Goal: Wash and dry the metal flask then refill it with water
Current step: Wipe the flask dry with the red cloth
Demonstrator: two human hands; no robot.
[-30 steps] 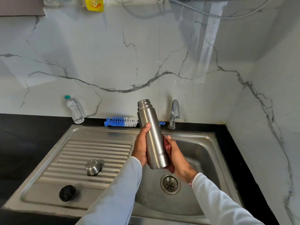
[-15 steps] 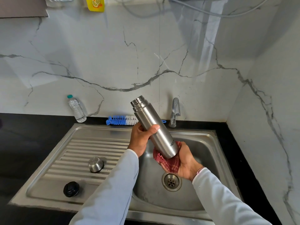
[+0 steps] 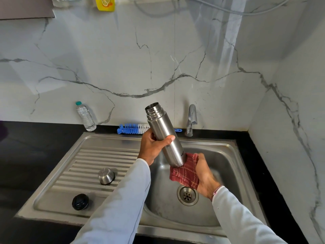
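Flask, brushed-steel cylinder, uncapped (image 3: 165, 136): now tilted with its mouth toward the upper left at frame centre over the steel sink basin (image 3: 219, 173), where a second ago it stood near upright. Left hand (image 3: 154, 147) wraps its middle. Right hand (image 3: 204, 175) cups a red checked cloth (image 3: 186, 173) against the base, apparently clasping it; fingers are partly hidden. Drying has reached the bottom end; refilling remains.

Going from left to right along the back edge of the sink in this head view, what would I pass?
Clear plastic water bottle with a teal cap → blue and white bottle brush → open steel flask, held tilted in front of the brush handle → chrome tap.
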